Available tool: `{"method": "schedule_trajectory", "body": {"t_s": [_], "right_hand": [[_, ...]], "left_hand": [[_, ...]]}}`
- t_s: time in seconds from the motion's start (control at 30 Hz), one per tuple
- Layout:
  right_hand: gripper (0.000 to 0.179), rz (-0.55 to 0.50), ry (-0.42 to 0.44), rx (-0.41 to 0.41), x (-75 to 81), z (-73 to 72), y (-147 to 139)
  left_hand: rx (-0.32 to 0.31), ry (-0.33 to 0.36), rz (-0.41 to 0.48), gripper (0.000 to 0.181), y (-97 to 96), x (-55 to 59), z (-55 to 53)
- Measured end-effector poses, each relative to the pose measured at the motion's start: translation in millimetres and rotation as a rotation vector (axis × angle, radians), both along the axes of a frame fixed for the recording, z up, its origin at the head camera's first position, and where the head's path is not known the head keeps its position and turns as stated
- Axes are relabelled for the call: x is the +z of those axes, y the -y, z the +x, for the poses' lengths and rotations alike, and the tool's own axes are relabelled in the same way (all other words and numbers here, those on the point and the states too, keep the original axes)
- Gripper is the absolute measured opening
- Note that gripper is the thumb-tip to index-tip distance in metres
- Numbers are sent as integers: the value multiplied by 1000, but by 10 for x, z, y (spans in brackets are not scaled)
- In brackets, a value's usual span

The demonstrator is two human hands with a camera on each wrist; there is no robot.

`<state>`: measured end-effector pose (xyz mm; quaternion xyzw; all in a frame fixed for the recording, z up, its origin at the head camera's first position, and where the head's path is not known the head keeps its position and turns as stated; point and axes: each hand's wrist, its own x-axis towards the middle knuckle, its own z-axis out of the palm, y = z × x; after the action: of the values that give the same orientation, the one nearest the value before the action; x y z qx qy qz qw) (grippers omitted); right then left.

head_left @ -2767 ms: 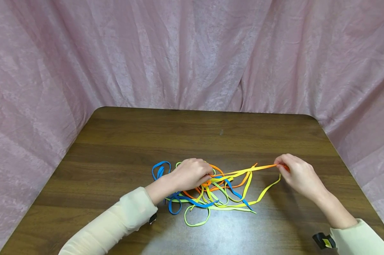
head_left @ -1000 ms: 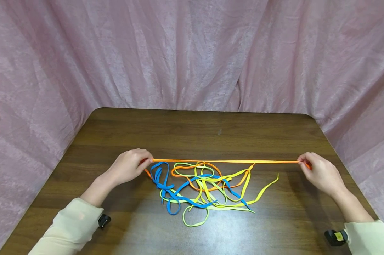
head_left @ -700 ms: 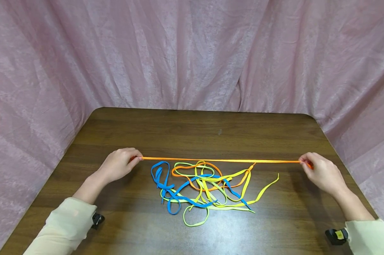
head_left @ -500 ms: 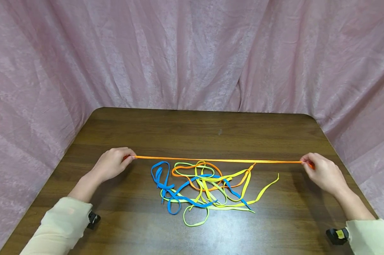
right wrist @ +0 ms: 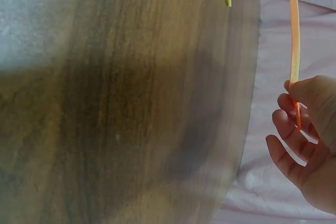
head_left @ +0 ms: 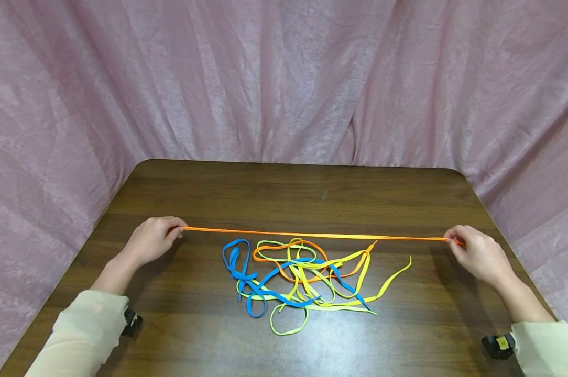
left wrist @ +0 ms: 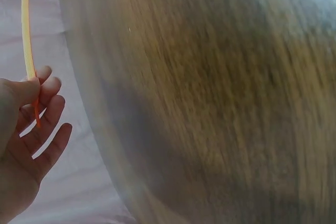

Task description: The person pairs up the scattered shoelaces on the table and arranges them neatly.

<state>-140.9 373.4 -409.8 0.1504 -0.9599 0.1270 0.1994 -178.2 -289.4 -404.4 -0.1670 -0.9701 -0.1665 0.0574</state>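
Note:
An orange shoelace (head_left: 284, 233) is stretched straight from side to side above the far part of a tangle of laces. My left hand (head_left: 154, 238) pinches one end between thumb and fingertips, and a short tip (left wrist: 37, 115) pokes out below the thumb in the left wrist view. At the other end my right hand (head_left: 477, 254) pinches the lace in the same way, its tip (right wrist: 298, 118) hanging past the fingers. Below the taut lace lie blue shoelaces (head_left: 284, 297), yellow shoelaces (head_left: 388, 285), light green shoelaces (head_left: 288, 332) and another orange shoelace (head_left: 312, 245), loosely looped over each other.
Everything lies on a dark wooden table (head_left: 284, 193) with rounded far corners. Pink curtains (head_left: 265, 78) hang behind and on both sides of it. A small black device sits at each wrist, by the pale sleeves (head_left: 76, 330).
My left hand has left the tangle and moved far left, drawing the orange lace out straight. The right hand has shifted right. The other laces stay on the table.

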Motion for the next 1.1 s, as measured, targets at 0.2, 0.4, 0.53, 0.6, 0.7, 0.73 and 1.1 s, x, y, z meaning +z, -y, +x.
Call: {"method": "schedule_trajectory", "body": {"t_s": [0.2, 0.4, 0.53, 0.6, 0.7, 0.73, 1.1], "right_hand": [[16, -3, -10, -2, 18, -43, -3], [17, -3, -6, -14, 18, -75, 3], [15, -13, 14, -19, 17, -106, -1], [14, -14, 30, -22, 11, -125, -6], [12, -15, 53, -22, -8, -155, -18], [11, -15, 57, -22, -17, -166, -20], [3, -26, 130, -26, -97, -354, -40]], "left_hand": [[56, 10, -8, 9, 79, -9, -15], [125, 7, -25, 5, 122, 25, -19], [146, 23, -13, 6, 136, 28, -43], [151, 31, -5, 6, 141, 16, -66], [157, 35, 0, 8, 148, -16, -112], [160, 38, 0, 8, 150, -27, -130], [204, 88, -5, 10, 140, -85, -358]]}}
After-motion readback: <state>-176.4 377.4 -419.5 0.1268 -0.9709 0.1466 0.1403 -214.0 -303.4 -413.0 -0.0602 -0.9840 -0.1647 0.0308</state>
